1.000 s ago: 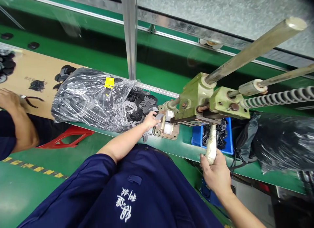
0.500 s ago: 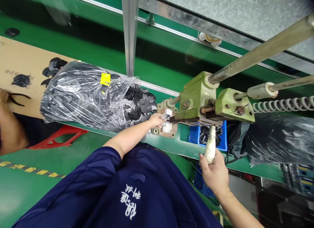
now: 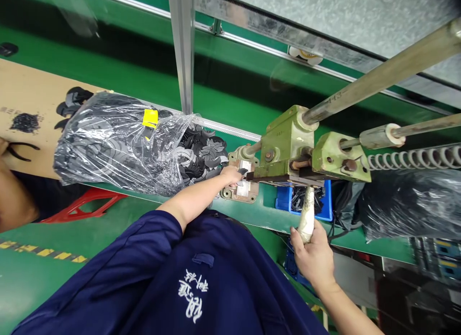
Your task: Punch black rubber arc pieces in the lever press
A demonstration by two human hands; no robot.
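My left hand (image 3: 232, 176) is closed on a small curved dark grey plastic part (image 3: 243, 172), held over the base plate (image 3: 248, 196) of a green hand press (image 3: 283, 150). The part sits beside the tip of the press head. My right hand (image 3: 316, 253) is wrapped around the press's lever handle (image 3: 307, 218), which is covered in pale, worn wrapping. Left of the base, a clear plastic bag (image 3: 118, 145) spills many similar grey and black curved parts (image 3: 203, 150) close to my left hand.
Behind the lever stands a blue bin (image 3: 284, 197) with black pieces. A dark filled bag (image 3: 406, 205) lies at the right. At the far left, another person's arm (image 3: 16, 200) is near black-handled pliers (image 3: 23, 151) on cardboard (image 3: 32, 80). A red stool (image 3: 84, 207) stands below.
The view has shifted slightly. The grey part between my left fingers has turned a little at the press tip. My right hand stays on the lever handle.
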